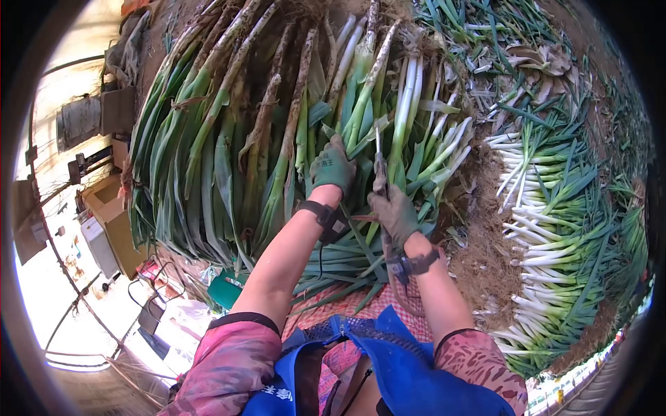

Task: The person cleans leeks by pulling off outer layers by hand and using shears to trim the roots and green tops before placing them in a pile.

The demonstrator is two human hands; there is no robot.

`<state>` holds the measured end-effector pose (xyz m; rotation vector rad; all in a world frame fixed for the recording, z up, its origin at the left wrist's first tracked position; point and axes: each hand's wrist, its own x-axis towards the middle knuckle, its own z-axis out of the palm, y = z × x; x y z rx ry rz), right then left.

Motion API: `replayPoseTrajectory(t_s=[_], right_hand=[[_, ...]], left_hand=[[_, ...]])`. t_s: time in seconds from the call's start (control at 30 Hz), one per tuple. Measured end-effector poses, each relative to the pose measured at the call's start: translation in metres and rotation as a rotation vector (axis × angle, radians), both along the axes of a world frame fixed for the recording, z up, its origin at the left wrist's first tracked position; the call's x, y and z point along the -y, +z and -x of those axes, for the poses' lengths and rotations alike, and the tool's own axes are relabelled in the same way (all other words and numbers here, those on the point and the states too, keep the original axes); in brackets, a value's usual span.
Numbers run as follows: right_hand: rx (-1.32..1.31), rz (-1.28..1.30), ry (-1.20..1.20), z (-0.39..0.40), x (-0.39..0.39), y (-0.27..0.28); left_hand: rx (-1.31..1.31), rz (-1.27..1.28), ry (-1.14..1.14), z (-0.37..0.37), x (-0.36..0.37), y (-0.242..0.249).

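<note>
My left hand (332, 168), in a green work glove, is closed around the green part of a leek (361, 114); its fingertips are partly hidden. Close beside it, my right hand (395, 215), in a dirty grey-green glove, grips an air blow gun (379, 173). The gun's thin pale nozzle points up past the leek leaves, and a hose (406, 295) runs down from it towards my lap. Around both hands lies a thick pile of unpeeled leeks (222, 139), with muddy root ends away from me. Several whiter stalks (409, 97) stand out right of my left hand.
To the right, a long row of cleaned white leeks (534, 243) lies along the ground. Roots and dry peelings (482, 256) cover the soil between row and pile. Loose leaves (479, 41) are heaped behind. Boxes (111, 215) and a green container (225, 290) stand left.
</note>
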<state>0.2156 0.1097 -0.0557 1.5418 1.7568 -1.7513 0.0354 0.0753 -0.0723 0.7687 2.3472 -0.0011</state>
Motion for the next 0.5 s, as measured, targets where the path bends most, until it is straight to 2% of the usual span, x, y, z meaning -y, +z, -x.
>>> replayPoseTrajectory(t_s=[0.1,0.13,0.17,0.27,0.4,0.43,0.5], right_hand=[[-0.097,-0.023,-0.112,0.012,-0.017,-0.026],[-0.132,-0.014,-0.136,0.020,-0.025,-0.013],[-0.001,-0.061,0.040,0.018,-0.032,0.008],[0.020,-0.075,0.114,0.000,-0.010,-0.009],[0.055,-0.113,0.109,0.018,-0.037,-0.024],[0.023,-0.082,0.031,0.027,-0.045,-0.036],[0.029,-0.194,0.092,0.040,-0.069,-0.063]], left_hand=[[0.052,-0.013,0.012,-0.006,0.001,-0.002],[0.075,-0.011,0.025,-0.007,-0.001,-0.001],[0.111,0.018,0.045,-0.008,-0.001,0.002],[0.189,0.068,0.075,-0.011,-0.004,0.013],[0.195,0.097,0.047,-0.013,0.000,-0.004],[0.197,0.118,0.038,-0.015,0.000,-0.006],[0.196,0.124,0.023,-0.017,0.002,-0.011]])
